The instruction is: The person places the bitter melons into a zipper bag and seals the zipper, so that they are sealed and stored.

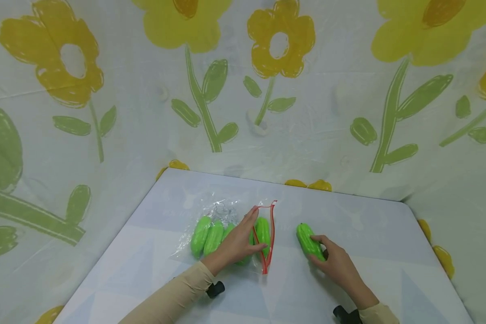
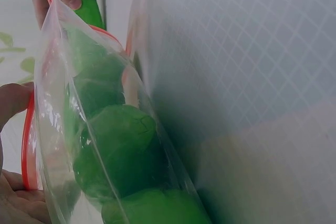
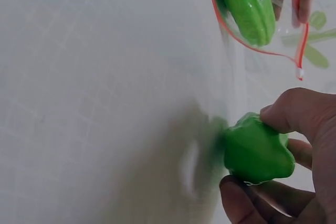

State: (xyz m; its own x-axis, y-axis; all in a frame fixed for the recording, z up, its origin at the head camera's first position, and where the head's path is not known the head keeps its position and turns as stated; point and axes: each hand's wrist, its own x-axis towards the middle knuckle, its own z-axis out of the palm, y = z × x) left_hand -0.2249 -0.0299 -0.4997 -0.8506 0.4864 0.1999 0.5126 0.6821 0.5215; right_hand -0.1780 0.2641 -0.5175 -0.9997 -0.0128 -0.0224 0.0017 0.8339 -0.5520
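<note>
A clear zip bag (image 2: 50, 56) with a red seal lies on the table, its mouth spread and facing right. Several glossy green toy cucumbers (image 1: 200, 236) sit inside it side by side, one close behind the mouth (image 3: 249, 9). My left hand (image 1: 236, 240) is over the bag, fingers extended and thumb spread, touching the upper lip along the red seal. To the right of the bag, my right hand (image 1: 334, 261) grips another green toy cucumber (image 1: 306, 237) between thumb and fingers, close over the table. Its lobed end (image 3: 257, 150) faces the right wrist camera.
The pale table (image 1: 372, 229) has a faint geometric pattern and rounded far corners. Behind and beside it hangs a white sheet (image 1: 316, 135) printed with yellow flowers. Black wrist devices show at the left forearm (image 1: 215, 290) and right forearm (image 1: 346, 314).
</note>
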